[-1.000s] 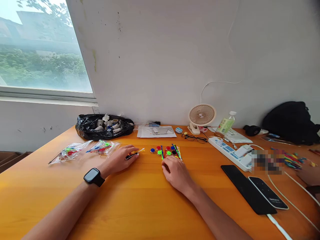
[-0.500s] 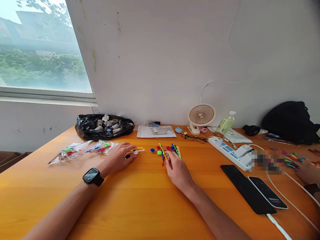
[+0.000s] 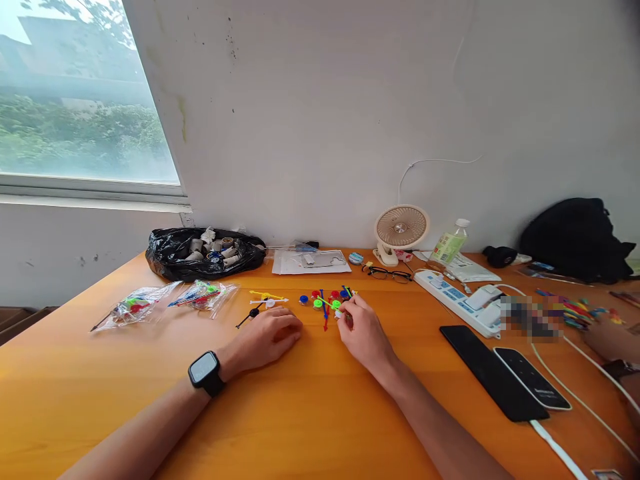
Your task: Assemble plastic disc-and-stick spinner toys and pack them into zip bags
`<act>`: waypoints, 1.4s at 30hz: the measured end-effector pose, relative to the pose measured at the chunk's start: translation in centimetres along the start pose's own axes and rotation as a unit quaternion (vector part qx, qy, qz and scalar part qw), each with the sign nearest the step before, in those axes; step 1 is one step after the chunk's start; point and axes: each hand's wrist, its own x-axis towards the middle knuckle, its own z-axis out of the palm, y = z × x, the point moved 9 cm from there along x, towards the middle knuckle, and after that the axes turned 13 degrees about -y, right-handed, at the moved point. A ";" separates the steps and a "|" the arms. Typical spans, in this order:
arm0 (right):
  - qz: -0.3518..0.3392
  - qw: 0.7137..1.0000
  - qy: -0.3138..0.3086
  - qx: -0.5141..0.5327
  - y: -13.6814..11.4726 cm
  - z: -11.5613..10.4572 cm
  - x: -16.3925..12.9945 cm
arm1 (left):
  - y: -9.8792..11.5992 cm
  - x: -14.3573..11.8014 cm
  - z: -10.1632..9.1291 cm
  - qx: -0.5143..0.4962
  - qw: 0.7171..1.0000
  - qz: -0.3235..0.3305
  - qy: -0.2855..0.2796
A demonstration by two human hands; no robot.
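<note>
My left hand [image 3: 270, 337] rests on the table with its fingers loosely bent and nothing in them. Just beyond it lie plastic arrows with round hubs: a yellow arrow [image 3: 267, 295], a white arrow [image 3: 271, 303] and a black arrow [image 3: 254, 313]. My right hand [image 3: 366, 328] pinches at a green arrow [image 3: 327, 304] in a small pile; its fingertips partly hide the contact. Around it are a blue arrow [image 3: 323, 300], a red arrow tip [image 3: 326, 325], a blue disc [image 3: 303, 300] and a green disc [image 3: 318, 304].
Two clear bags [image 3: 135, 307] of coloured parts lie left, before a black plastic bag [image 3: 205, 257]. At the back stand a fan [image 3: 401, 227], glasses [image 3: 387, 273] and a bottle [image 3: 450, 243]. A power strip [image 3: 457, 303], phone [image 3: 487, 370] and another person's hand [image 3: 607, 337] are right.
My left hand has drawn back to the right from the yellow, white and black arrows, uncovering them. My right hand has shifted slightly right, and the green arrow now lies at a different angle.
</note>
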 end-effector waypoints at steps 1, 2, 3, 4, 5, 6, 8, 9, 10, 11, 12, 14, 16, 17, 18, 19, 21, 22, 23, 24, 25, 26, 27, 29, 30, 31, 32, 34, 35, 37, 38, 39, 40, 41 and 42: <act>0.003 1.000 -0.006 0.001 0.1 0.0 0.0 | -0.1 0.0 0.1 -0.005 1.000 -0.003 0.000; 0.005 1.000 -0.012 0.004 0.2 0.1 0.0 | -0.3 0.0 0.1 -0.010 1.000 -0.006 0.001; 0.006 1.000 -0.019 0.006 0.3 0.2 0.1 | -0.5 0.0 0.1 -0.015 1.000 -0.011 0.003; 0.005 1.000 -0.023 0.010 0.3 0.3 0.1 | -0.7 0.0 0.1 -0.018 1.000 -0.018 0.006; 0.004 1.000 -0.026 0.014 0.3 0.3 0.1 | -0.9 0.0 0.1 -0.022 0.999 -0.026 0.008; 0.002 0.999 -0.028 0.021 0.3 0.2 0.1 | -1.0 -0.1 0.1 -0.026 0.999 -0.034 0.010; -0.001 0.999 -0.026 0.039 0.1 0.1 0.0 | -1.1 -0.2 0.1 -0.036 0.998 -0.048 0.015; -0.008 0.998 -0.029 0.049 -0.1 0.1 0.0 | -1.1 -0.2 0.1 -0.042 0.998 -0.053 0.016; -0.017 0.997 -0.038 0.061 -0.4 0.1 0.0 | -1.0 -0.2 0.1 -0.051 0.997 -0.055 0.015; -0.028 0.996 -0.050 0.072 -0.7 0.2 0.0 | -0.9 -0.2 0.2 -0.060 0.997 -0.054 0.012; -0.039 0.994 -0.064 0.084 -1.0 0.3 0.0 | -0.7 -0.1 0.3 -0.070 0.996 -0.050 0.006; -0.054 0.988 -0.092 0.110 -1.5 0.6 0.0 | -0.4 0.1 0.7 -0.091 0.995 -0.041 -0.010; -0.063 0.984 -0.103 0.128 -1.8 0.6 -0.1 | -0.6 0.3 1.3 -0.117 0.992 -0.043 -0.022; -0.069 0.983 -0.106 0.134 -2.0 0.6 -0.1 | -0.8 0.4 1.6 -0.135 0.989 -0.049 -0.023; -0.075 0.982 -0.109 0.137 -2.2 0.6 -0.1 | -1.1 0.4 1.9 -0.155 0.986 -0.056 -0.024; -0.081 0.980 -0.112 0.141 -2.4 0.5 -0.1 | -1.4 0.5 2.1 -0.176 0.982 -0.062 -0.023; -0.092 0.977 -0.114 0.152 -2.7 0.4 -0.2 | -1.7 0.6 2.5 -0.208 0.976 -0.069 -0.021; -0.095 0.976 -0.110 0.163 -2.9 0.2 -0.2 | -1.8 0.6 2.6 -0.219 0.973 -0.070 -0.021; -0.099 0.974 -0.102 0.175 -3.0 0.0 -0.2 | -1.8 0.6 2.7 -0.227 0.971 -0.072 -0.021; -0.103 0.973 -0.091 0.188 -3.0 -0.2 -0.2 | -1.8 0.6 2.7 -0.234 0.969 -0.074 -0.022; -0.107 0.971 -0.081 0.198 -3.1 -0.4 -0.2 | -1.7 0.6 2.7 -0.244 0.967 -0.075 -0.022; -0.113 0.969 -0.075 0.205 -3.1 -0.4 -0.2 | -1.6 0.6 2.6 -0.254 0.964 -0.073 -0.023; -0.119 0.968 -0.075 0.208 -3.2 -0.2 -0.3 | -1.5 0.6 2.6 -0.265 0.961 -0.070 -0.022; -0.134 0.965 -0.093 0.205 -3.3 0.7 -0.3 | -1.2 0.5 2.5 -0.283 0.957 -0.059 -0.021; -0.141 0.964 -0.105 0.200 -3.3 1.3 -0.3 | -1.1 0.5 2.4 -0.288 0.956 -0.056 -0.018; -0.145 0.963 -0.117 0.195 -3.3 1.8 -0.4 | -1.0 0.5 2.4 -0.287 0.956 -0.054 -0.017; -0.148 0.962 -0.126 0.191 -3.2 2.3 -0.4 | -0.9 0.5 2.3 -0.282 0.958 -0.053 -0.018; -0.148 0.962 -0.133 0.185 -3.0 2.9 -0.5 | -0.8 0.6 2.4 -0.261 0.964 -0.050 -0.025; -0.146 0.963 -0.134 0.184 -2.9 3.0 -0.5 | -0.7 0.6 2.4 -0.249 0.967 -0.048 -0.029; -0.144 0.963 -0.139 0.183 -2.9 3.1 -0.5 | -0.5 0.7 2.3 -0.229 0.972 -0.045 -0.035; -0.143 0.963 -0.141 0.182 -3.0 3.1 -0.5 | -0.4 0.7 2.3 -0.223 0.973 -0.045 -0.034; -0.141 0.963 -0.143 0.181 -3.0 3.1 -0.5 | -0.3 0.7 2.1 -0.216 0.975 -0.044 -0.032; -0.139 0.963 -0.145 0.180 -3.1 3.0 -0.5 | -0.2 0.7 2.0 -0.208 0.977 -0.042 -0.030; -0.137 0.963 -0.144 0.182 -3.1 3.0 -0.5 | -0.1 0.7 1.9 -0.200 0.979 -0.040 -0.029; -0.135 0.963 -0.143 0.184 -3.1 2.9 -0.5 | 0.0 0.6 1.8 -0.192 0.980 -0.039 -0.027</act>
